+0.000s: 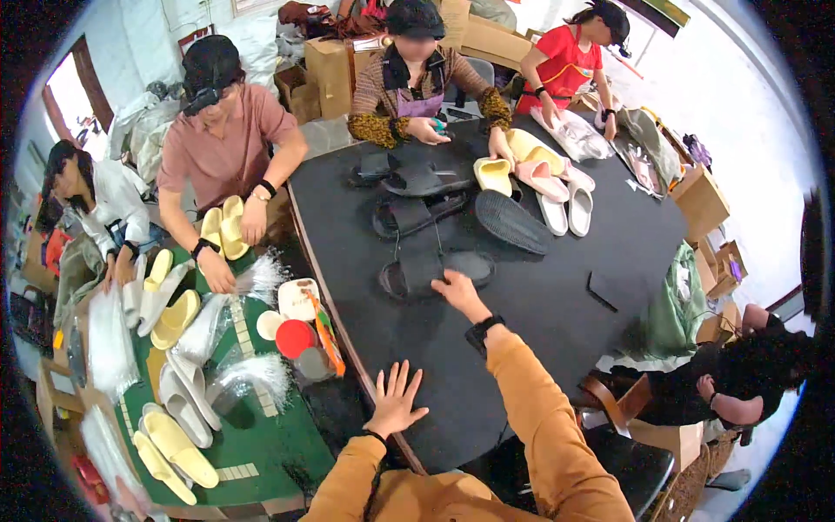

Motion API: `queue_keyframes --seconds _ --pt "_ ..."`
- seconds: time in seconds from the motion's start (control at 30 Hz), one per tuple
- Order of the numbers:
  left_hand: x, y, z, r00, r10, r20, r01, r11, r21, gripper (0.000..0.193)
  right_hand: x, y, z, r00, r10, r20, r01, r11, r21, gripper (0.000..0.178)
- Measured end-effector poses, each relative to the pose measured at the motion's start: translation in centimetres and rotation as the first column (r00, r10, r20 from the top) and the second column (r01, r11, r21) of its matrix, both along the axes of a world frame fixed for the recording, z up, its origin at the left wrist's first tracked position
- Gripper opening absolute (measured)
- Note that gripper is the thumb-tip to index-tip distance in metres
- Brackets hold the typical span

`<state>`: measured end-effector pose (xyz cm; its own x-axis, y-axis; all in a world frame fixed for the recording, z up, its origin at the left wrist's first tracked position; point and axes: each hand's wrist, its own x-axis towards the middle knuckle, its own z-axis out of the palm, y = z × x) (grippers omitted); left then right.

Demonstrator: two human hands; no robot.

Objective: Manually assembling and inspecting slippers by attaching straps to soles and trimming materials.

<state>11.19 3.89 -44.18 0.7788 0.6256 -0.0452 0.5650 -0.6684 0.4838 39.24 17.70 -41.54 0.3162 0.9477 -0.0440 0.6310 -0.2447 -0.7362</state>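
Note:
My left hand [397, 402] rests palm down on the black tabletop [557, 348] near its left edge, fingers spread, holding nothing. My right hand [459, 294] reaches forward with curled fingers gripping the strap side of a black slide sandal [416, 271]. Right beside that sandal, partly behind my hand, lies another dark slipper [471, 265]. Beyond them are more black slides [419, 213]. A dark slipper with a ribbed surface [511, 224] lies to their right. The undersides of my right fingers are hidden.
Across the table, a person [422, 87] handles yellow, pink and white slippers [541, 178]; another in red [574, 70] works at a white bag. On the left, a green table [261, 461] bears pale slippers, plastic bags and a red-lidded jar [296, 337]. A dark flat piece [603, 291] lies rightward.

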Motion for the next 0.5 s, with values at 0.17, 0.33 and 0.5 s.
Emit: queue_keyframes --seconds 0.17,0.33,0.5 --pt "0.2 0.2 -0.5 1.000 0.010 0.005 -0.010 1.000 0.027 0.095 -2.5 -12.6 1.0 0.984 -0.047 -0.171 0.037 0.998 -0.059 0.037" --pt "-0.8 0.7 0.3 0.995 -0.077 0.069 0.076 0.997 0.010 0.079 -5.4 -24.7 2.1 0.984 -0.101 -0.146 0.086 0.991 -0.102 0.038" --pt "-3.3 -1.9 1.1 0.981 -0.025 0.192 0.059 0.982 -0.178 0.084 -9.4 -31.0 3.4 0.990 -0.094 -0.101 0.085 0.993 -0.084 0.037"
